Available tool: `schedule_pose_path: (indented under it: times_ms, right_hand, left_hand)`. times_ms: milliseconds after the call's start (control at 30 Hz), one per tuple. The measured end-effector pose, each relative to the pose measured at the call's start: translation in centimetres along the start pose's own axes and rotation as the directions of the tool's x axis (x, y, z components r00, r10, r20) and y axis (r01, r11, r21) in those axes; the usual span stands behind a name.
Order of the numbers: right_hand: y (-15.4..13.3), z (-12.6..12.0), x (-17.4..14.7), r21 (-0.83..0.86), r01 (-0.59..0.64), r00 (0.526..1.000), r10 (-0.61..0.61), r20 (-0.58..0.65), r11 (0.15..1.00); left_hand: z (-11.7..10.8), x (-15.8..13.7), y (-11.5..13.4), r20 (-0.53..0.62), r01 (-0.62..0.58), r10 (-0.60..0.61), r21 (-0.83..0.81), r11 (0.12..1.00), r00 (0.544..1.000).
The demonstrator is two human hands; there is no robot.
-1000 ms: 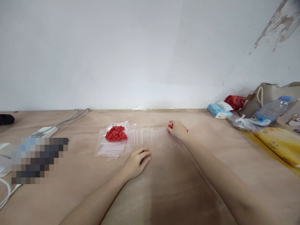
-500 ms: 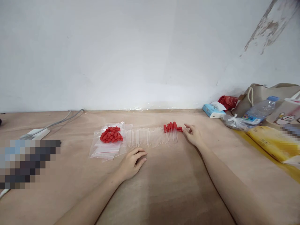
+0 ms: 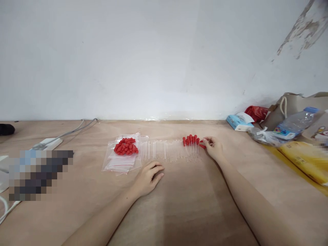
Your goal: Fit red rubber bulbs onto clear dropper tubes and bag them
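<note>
I have a row of slender, clear dropper tubes point(image 3: 164, 150) lying side by side on the table, just beyond and between my two hands, their narrow tips toward me. At the end of the row by my right hand point(image 3: 205, 145), several bright red bulbs point(image 3: 191, 140) sit at the tubes' far ends in an uneven line. The right thumb and fingers are drawn narrow at a separate red piece point(image 3: 202, 146); I cannot tell from here whether they grip it or only touch it. My left hand point(image 3: 151, 176) lies palm down on the near side of the row, fingers loosely bent, a modest gap between thumb and forefinger. Just beyond it and toward its outer side, a pile of loose red bulbs point(image 3: 126, 147) rests on overlapping clear zip-lock bags point(image 3: 119, 164). Farther out past the left hand are a white power strip point(image 3: 51, 144) with a grey cable and a blocked-out, unreadable object. Well beyond the right hand's outer side I see a blue tissue pack point(image 3: 237, 122), a knotted clear bag, a plastic bottle point(image 3: 297, 123) with a blue cap, and a yellow package point(image 3: 302, 160). A pale wall point(image 3: 153, 61) rises beyond both hands.
</note>
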State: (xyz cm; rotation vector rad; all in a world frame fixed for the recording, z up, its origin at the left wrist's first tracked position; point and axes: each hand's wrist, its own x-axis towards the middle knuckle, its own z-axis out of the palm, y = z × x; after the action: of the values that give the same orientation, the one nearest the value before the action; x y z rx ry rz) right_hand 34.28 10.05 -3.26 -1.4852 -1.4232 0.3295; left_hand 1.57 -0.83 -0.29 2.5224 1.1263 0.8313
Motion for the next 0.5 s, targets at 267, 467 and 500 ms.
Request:
schedule_pose_path:
  times_ms: [267, 467, 500]
  right_hand:
    - [0.3, 0.0, -0.1, 0.090, -0.093, 0.994, 0.097, -0.045, 0.992]
    - [1.2, 0.0, 0.1, 0.208, -0.133, 0.986, 0.151, -0.072, 0.969]
    - [1.4, 0.0, 0.2, 0.234, -0.134, 0.985, 0.156, -0.077, 0.963]
  left_hand:
    - [-0.1, 0.0, 0.0, 0.017, 0.014, -0.014, 0.007, 1.000, 1.000]
    - [0.1, -0.1, 0.2, -0.013, -0.006, 0.006, 0.028, 1.000, 1.000]
    - [0.0, -0.1, 0.2, -0.051, 0.000, 0.003, 0.050, 0.999, 0.999]
